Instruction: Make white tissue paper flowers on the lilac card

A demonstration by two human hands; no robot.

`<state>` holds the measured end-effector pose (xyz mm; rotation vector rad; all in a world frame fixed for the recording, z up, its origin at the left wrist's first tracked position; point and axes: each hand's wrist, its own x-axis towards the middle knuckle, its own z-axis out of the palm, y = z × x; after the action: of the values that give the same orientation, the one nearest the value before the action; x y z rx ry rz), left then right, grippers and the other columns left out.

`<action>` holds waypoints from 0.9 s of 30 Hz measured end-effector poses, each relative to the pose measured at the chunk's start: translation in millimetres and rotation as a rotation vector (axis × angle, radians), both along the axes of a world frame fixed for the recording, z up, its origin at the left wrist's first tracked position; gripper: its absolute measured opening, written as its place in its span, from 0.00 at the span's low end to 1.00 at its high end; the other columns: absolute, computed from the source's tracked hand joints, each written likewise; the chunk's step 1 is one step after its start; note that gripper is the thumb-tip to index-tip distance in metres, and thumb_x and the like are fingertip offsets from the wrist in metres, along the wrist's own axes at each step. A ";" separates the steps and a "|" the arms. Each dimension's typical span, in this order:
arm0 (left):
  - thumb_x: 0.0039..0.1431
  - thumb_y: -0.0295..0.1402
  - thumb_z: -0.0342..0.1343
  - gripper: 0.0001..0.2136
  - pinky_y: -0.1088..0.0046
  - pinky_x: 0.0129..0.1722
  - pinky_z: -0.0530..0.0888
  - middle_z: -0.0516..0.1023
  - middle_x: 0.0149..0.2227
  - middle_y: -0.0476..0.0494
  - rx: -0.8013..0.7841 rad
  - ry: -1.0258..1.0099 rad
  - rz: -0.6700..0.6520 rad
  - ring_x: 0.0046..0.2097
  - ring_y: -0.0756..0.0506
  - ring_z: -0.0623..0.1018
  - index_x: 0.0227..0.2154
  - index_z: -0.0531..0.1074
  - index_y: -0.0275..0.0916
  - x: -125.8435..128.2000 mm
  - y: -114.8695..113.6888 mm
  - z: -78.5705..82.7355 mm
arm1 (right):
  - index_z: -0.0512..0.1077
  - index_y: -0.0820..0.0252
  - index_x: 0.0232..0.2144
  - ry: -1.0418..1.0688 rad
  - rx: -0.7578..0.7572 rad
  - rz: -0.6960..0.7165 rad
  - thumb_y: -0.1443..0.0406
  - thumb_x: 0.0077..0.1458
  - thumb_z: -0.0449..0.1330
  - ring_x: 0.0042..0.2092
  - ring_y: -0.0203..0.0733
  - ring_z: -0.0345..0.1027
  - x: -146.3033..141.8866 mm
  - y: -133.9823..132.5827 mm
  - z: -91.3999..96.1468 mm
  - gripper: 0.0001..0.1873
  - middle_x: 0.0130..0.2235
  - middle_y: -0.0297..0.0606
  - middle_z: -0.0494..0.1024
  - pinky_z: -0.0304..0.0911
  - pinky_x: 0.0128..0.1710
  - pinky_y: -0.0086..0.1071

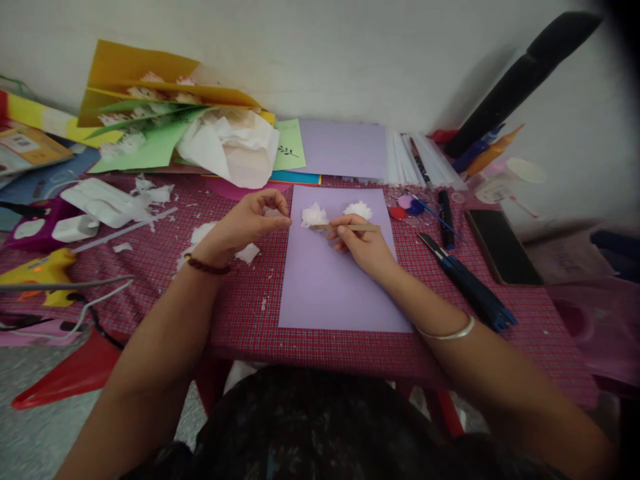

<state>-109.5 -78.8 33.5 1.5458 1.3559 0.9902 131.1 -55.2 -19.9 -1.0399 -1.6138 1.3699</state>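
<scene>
A lilac sheet of paper lies on the checked tablecloth, with two white paper flowers near its top: a left flower and a right flower. My right hand is closed around a thin tan wooden stick, whose left tip reaches the lower edge of the left flower. Just beyond the sheet's left edge is my left hand, its fingers curled and thumb and fingertip close together in a pinch. Anything between those tips is too small to make out.
White paper scraps and a yellow glue gun with cables are on the left. Folded cards and crumpled white paper stand behind. To the right lie a utility knife, a phone, a black marker and glue sticks.
</scene>
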 end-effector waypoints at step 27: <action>0.52 0.27 0.57 0.04 0.70 0.33 0.68 0.75 0.29 0.46 0.164 0.435 0.108 0.31 0.48 0.70 0.31 0.76 0.37 -7.6 8.0 -19.9 | 0.71 0.56 0.36 0.015 -0.020 0.011 0.56 0.58 0.58 0.29 0.35 0.68 0.1 -0.6 0.5 0.10 0.31 0.35 0.76 0.67 0.31 0.33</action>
<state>-117.0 -70.8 13.7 1.9061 1.7044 0.8772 131.2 -55.8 -19.4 -1.0311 -1.6002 1.4009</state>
